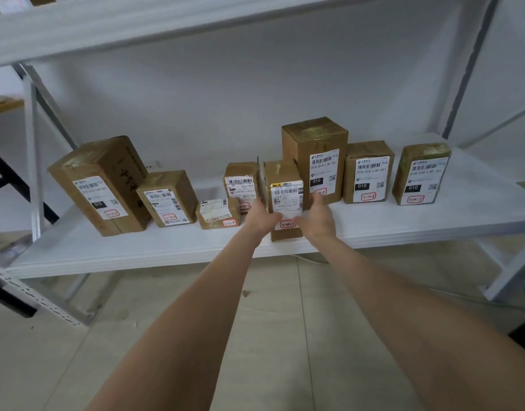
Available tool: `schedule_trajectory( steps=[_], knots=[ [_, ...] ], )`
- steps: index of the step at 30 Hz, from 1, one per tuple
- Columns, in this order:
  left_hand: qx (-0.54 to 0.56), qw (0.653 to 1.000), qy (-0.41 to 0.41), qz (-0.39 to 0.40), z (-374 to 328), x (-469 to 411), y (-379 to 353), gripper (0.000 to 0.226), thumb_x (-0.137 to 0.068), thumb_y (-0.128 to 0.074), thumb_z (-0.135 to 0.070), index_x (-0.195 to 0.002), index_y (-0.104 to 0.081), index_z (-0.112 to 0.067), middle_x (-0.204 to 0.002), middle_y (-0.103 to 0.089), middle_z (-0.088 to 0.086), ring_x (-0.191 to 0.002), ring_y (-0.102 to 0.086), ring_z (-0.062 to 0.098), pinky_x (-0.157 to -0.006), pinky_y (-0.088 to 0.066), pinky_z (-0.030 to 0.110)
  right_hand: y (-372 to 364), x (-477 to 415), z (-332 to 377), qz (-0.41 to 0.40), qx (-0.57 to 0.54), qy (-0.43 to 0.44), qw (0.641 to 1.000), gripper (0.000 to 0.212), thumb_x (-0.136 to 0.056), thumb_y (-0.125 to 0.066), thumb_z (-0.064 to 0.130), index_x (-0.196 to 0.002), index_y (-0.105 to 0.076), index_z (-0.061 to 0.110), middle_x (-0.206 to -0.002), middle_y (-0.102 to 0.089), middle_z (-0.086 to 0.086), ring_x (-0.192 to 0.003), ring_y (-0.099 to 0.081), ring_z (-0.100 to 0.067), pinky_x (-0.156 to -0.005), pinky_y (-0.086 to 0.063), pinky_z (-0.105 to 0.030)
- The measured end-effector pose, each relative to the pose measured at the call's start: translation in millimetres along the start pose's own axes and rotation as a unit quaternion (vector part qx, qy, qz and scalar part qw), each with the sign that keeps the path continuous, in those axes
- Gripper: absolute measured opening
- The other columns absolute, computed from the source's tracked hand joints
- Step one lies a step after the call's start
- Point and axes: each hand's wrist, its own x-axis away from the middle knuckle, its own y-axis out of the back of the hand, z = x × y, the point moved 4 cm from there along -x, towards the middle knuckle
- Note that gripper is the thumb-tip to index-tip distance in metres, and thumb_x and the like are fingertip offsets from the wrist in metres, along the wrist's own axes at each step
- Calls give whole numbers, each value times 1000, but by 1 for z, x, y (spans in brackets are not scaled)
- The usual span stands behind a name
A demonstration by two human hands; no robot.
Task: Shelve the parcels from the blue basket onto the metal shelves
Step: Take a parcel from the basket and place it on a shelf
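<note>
**Parcel in both hands, at shelf edge**

My left hand and right hand clamp the small brown taped cardboard parcel by opposite side faces. It stands upright at the front edge of the white metal shelf. Probably light and stiff, tape maybe slick. Tall brown cardboard box sits just right of my grip.

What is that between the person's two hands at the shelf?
In the head view, a labelled cardboard parcel, held between the left hand and right hand, near the white shelf front edge.
</note>
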Motion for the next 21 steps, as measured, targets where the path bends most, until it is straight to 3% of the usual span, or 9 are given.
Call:
schedule_trajectory(
  steps=[4, 7, 10, 14, 21],
  knots=[
    [-173, 972, -129, -89, -32, 11, 18, 74, -86, -63, -8, -148, -24, -13, -146, -39, 10, -127, -48, 28, -100, -46, 42, 20, 3, 28, -47, 154, 126, 979, 80, -85, -72, 16, -149, -24, 18, -157, -19, -7, -133, -41, -27, -96, -48, -38],
    [-318, 921, -200, -107, -49, 14, 19, 67, -90, -56, -6, -149, -28, -18, -153, -30, 3, -129, -46, 25, -94, -49, 40, 26, 5, 43, -22, 260, 198, 945, 77, -89, -65, 10, -152, -22, 24, -162, -7, 0, -139, -35, -24, -96, -50, -37],
    [-394, 885, -222, -112, -56, 13, 15, 54, -92, -49, 0, -142, -43, -19, -147, -41, 0, -122, -53, 25, -89, -52, 39, 31, 5, 49, 4, 292, 202, 935, 70, -92, -57, 1, -151, -27, 23, -161, -16, 1, -129, -48, -25, -94, -51, -39],
    [-434, 864, -225, -122, -60, 7, 14, 49, -89, -48, 10, -131, -56, -15, -127, -59, 6, -109, -60, 27, -86, -53, 37, 30, 1, 52, 8, 299, 196, 934, 72, -88, -51, -9, -151, -29, 20, -159, -24, 0, -130, -48, -27, -99, -49, -41],
    [-462, 847, -230, -127, -62, -5, 14, 39, -88, -49, 9, -122, -60, -9, -118, -63, 11, -105, -62, 28, -86, -53, 36, 23, -7, 58, 2, 300, 204, 932, 66, -91, -49, -9, -149, -32, 16, -158, -26, -2, -127, -52, -28, -97, -50, -40]
  ],
)
